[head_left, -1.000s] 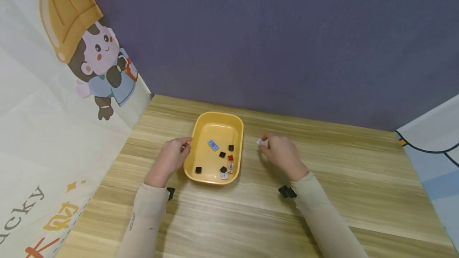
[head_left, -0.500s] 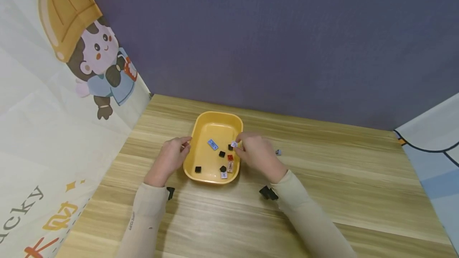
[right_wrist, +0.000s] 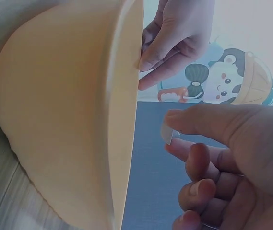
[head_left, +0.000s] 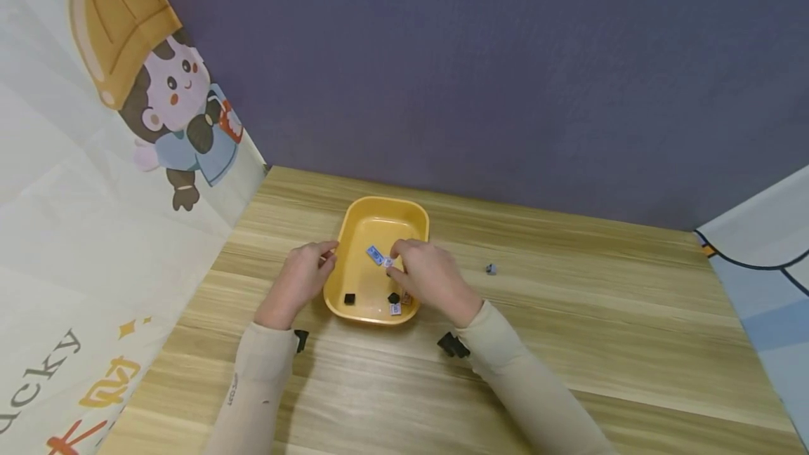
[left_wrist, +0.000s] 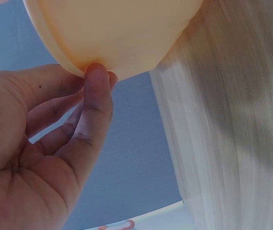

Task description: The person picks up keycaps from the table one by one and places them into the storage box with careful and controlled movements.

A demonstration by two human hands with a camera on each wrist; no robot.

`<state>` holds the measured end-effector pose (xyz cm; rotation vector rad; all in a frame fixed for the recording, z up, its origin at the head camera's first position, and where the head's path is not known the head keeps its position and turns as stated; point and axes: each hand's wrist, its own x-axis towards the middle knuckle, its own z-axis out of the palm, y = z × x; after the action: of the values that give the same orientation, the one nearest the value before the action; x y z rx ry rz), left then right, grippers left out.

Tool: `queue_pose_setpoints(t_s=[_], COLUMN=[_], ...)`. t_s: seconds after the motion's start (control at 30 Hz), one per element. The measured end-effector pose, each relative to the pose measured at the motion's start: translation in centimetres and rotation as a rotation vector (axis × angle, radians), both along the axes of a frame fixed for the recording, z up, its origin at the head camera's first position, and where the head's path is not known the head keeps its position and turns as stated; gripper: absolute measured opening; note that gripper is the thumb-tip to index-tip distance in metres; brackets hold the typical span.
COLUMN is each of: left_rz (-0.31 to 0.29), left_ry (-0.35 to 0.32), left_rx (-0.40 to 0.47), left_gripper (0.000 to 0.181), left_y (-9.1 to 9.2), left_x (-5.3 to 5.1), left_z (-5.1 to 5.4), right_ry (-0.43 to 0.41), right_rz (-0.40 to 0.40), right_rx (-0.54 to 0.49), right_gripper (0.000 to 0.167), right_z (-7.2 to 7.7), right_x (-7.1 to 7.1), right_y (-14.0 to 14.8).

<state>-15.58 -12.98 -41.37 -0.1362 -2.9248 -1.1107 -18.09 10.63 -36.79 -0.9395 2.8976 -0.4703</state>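
Note:
My left hand (head_left: 296, 279) pinches the left rim of a yellow plastic tub (head_left: 373, 320) between thumb and fingers, as the left wrist view shows. Over the inside of the tub, my right hand (head_left: 436, 276) pinches a small white printed brick (right_wrist: 166, 132) between thumb and index finger. Inside the tub, a blue printed piece (head_left: 375, 255) lies close to that brick. Nearer the front are black pieces (head_left: 350, 299), a white printed piece (head_left: 395, 310) and a partly covered pinkish piece (head_left: 406, 298). My right hand hides the other pieces on that side.
A small grey piece (head_left: 491, 269) lies on the wooden table (head_left: 600, 314), right of the tub. A dark blue backdrop (head_left: 474, 76) rises behind the table's far edge. A printed white cloth (head_left: 114, 230) hangs at the left.
My right hand has moved left from the table to over the tub, carrying the white brick. The grey piece it covered now shows. My left hand stays on the rim.

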Motion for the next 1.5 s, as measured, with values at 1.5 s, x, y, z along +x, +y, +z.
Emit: queue_pose_setpoints(t_s=[1.5], left_rz=[-0.007], left_ry=[0.009], left_rx=[0.008], left_gripper=[0.032], left_y=[-0.1], left_x=[0.0], left_z=[-0.1], right_ry=[0.131], right_rz=[-0.131], right_rx=[-0.024], right_gripper=[0.026], right_z=[-0.5], right_x=[-1.4], right_y=[12.5])
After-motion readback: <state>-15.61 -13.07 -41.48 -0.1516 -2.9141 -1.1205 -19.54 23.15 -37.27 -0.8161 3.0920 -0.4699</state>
